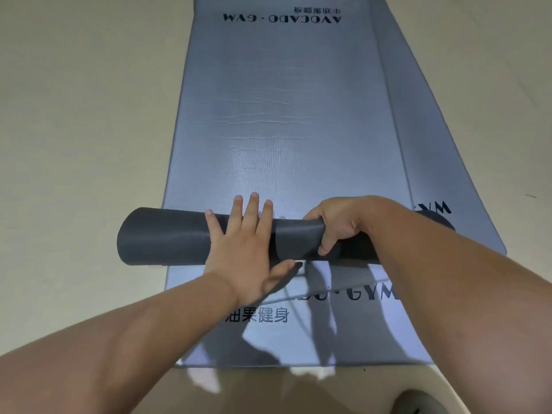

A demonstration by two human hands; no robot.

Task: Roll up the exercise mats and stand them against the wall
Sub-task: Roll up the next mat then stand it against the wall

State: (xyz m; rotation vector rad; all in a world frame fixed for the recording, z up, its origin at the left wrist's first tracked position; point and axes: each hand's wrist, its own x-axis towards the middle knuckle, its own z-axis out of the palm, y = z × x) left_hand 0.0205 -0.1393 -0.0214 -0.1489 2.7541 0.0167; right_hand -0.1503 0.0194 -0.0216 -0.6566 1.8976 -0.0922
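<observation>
A dark grey rolled mat [161,237] lies crosswise on a flat grey-blue exercise mat [277,115] printed with "AVOCADO GYM". My left hand [242,243] presses flat on the top of the roll, fingers straight and spread. My right hand [334,225] grips the roll to the right of it, fingers curled over the far side and thumb under the near side. A second flat grey-blue mat [442,162] lies partly under the first one, showing along its right edge.
Pale beige floor [74,130] surrounds the mats on both sides. The toe of a dark shoe [418,403] shows at the bottom right. My shadow falls on the near end of the flat mat. No wall is in view.
</observation>
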